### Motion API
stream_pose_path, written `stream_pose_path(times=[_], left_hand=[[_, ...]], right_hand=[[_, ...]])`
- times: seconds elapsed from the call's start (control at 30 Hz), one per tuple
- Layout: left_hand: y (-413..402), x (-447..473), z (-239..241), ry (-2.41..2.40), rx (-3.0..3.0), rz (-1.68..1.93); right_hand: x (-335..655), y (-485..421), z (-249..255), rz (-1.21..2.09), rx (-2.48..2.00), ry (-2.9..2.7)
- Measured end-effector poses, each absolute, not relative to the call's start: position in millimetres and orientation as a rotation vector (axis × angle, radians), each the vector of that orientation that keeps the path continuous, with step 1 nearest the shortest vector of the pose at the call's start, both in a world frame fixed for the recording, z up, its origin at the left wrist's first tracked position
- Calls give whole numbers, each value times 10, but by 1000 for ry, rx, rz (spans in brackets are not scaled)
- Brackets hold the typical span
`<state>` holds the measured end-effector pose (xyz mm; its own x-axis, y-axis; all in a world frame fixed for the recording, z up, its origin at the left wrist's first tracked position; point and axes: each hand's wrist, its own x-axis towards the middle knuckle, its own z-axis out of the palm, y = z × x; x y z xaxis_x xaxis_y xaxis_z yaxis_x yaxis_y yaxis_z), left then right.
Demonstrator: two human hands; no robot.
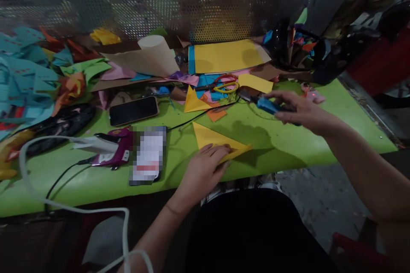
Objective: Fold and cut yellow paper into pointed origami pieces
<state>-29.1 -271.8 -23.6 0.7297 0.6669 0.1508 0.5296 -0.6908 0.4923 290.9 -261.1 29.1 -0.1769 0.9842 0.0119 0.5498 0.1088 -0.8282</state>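
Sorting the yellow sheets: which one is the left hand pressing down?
The folded yellow triangle at the table's near edge, under the left hand.

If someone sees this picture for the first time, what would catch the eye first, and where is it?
Probably the bright green table, where the left hand presses flat on a folded yellow paper triangle near the front edge. To the right, the right hand holds a blue tool above the table. A heap of teal paper scraps fills the far left, and a large yellow sheet lies at the back.
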Motion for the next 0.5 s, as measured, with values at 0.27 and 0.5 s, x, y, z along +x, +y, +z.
stream_pose_path(times=[0.27,0.5], left_hand=[[-2672,-290,-231,1089,2319,485],[-2660,-274,-210,1124,2302,463]], right_hand=[[2980,-3146,-42,627,-1619,-2189],[2968,-3146,-71,591,-1513,-2343]])
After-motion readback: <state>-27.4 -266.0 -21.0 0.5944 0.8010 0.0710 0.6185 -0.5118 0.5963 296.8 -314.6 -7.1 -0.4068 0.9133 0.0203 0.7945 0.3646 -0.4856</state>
